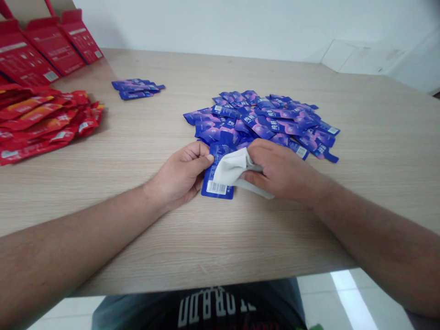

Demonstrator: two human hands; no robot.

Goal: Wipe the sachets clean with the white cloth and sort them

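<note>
A blue pouch [220, 176] with a white barcode label is held by its left edge in my left hand [187, 172], thumb on top. My right hand [277, 167] is closed on a white cloth [232, 167], and part of the cloth lies against the face of the pouch. Just beyond both hands spreads a heap of blue and purple pouches [254, 121], overlapping in several layers.
A few more blue pouches [137, 87] lie apart at the back left. Red and orange pouches [51, 119] are piled at the left, before red cartons [51, 46]. A wall [213, 27] bounds the wooden table [154, 247] at the back.
</note>
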